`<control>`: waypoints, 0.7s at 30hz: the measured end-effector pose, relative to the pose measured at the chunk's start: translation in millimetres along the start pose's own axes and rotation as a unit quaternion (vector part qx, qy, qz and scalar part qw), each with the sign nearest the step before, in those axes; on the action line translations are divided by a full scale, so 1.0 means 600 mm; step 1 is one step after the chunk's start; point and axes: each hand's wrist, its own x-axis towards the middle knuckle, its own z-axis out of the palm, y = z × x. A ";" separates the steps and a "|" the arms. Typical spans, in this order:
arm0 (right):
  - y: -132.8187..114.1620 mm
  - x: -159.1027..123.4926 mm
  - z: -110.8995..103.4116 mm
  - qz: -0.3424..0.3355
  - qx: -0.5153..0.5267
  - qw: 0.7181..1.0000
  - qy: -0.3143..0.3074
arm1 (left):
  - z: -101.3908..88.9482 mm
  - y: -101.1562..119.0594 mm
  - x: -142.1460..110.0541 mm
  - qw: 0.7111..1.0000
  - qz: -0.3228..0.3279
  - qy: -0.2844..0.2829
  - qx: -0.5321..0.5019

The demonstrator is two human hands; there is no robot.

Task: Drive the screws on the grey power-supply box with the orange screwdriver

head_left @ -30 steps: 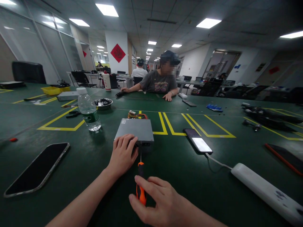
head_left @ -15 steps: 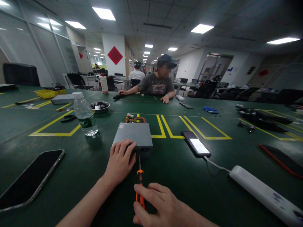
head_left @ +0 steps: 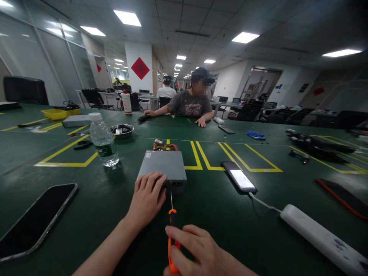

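A grey metal computer power supply (head_left: 162, 163) lies on the green table in front of me, its bundle of coloured cables (head_left: 165, 146) at the far side. My left hand (head_left: 148, 195) grips its near left corner, fingers on top and thumb down by the front face. Between the thumb, forefinger and other fingers of my right hand (head_left: 192, 247) is the orange-and-black handle of a screwdriver (head_left: 173, 218). Its thin shaft points away from me and its tip meets the near face of the power supply, left of the socket. The screw itself is too small to see.
A water bottle (head_left: 104, 143) and a metal bowl (head_left: 122, 130) stand to the left, with a phone (head_left: 37, 218) nearer me. On the right, a lit phone (head_left: 240, 177) is cabled to a white power strip (head_left: 322, 235). A person (head_left: 191, 100) sits across the table.
The screwdriver handle has turned a little in my right hand, and its fingers have shifted slightly. My left hand stays on the power supply. The whole view has moved slightly.
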 end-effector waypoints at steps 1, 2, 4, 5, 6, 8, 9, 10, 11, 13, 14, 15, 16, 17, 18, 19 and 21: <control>-0.001 0.001 -0.001 0.002 -0.002 1.000 -0.009 | 0.001 0.000 -0.001 1.000 -0.002 -0.002 0.000; -0.002 0.002 -0.002 0.002 -0.005 1.000 -0.019 | 0.002 -0.001 -0.001 1.000 -0.003 -0.003 0.000; -0.004 0.003 -0.003 -0.003 -0.011 1.000 -0.027 | 0.003 -0.001 -0.002 1.000 -0.007 -0.006 -0.003; -0.005 0.003 -0.002 -0.006 -0.014 1.000 -0.020 | 0.004 -0.001 -0.002 1.000 -0.008 -0.008 -0.004; -0.006 0.004 -0.001 -0.007 -0.016 1.000 -0.011 | 0.003 -0.001 -0.002 1.000 -0.011 -0.007 -0.005; -0.008 0.003 0.002 -0.003 -0.019 1.000 0.016 | 0.002 0.000 -0.002 1.000 -0.012 -0.006 -0.004; -0.009 0.003 0.004 0.002 -0.018 1.000 0.025 | 0.001 0.001 -0.001 1.000 -0.012 -0.010 -0.004; -0.010 0.002 0.005 0.007 -0.015 0.999 0.028 | 0.000 0.001 -0.001 1.000 -0.011 -0.004 -0.005; -0.011 0.002 0.006 0.013 -0.010 0.999 0.029 | -0.001 0.002 -0.001 1.000 -0.011 -0.009 -0.005; -0.012 0.002 0.007 0.017 0.001 1.000 0.020 | -0.003 0.003 0.000 1.000 -0.014 -0.017 -0.008; -0.012 0.002 0.007 0.019 0.000 1.000 0.013 | -0.003 0.003 0.000 1.000 -0.014 -0.020 -0.009; -0.011 0.003 0.006 0.019 -0.004 1.000 0.006 | -0.004 0.003 0.000 1.000 -0.016 -0.021 -0.008; -0.009 0.003 0.006 0.018 -0.008 1.000 0.000 | -0.004 0.004 0.001 1.000 -0.016 -0.023 -0.007; -0.007 0.004 0.005 0.016 -0.010 1.000 -0.005 | -0.004 0.004 0.001 1.000 -0.018 -0.020 -0.008; -0.005 0.003 0.005 0.011 -0.009 1.000 -0.004 | -0.004 0.004 0.001 1.000 -0.018 -0.017 -0.010; -0.002 0.002 0.005 0.007 -0.004 1.000 0.000 | -0.003 0.004 0.002 1.000 -0.019 -0.015 -0.013; 0.003 -0.002 0.006 0.003 0.011 1.000 0.015 | -0.002 0.004 0.002 1.000 -0.017 -0.015 -0.016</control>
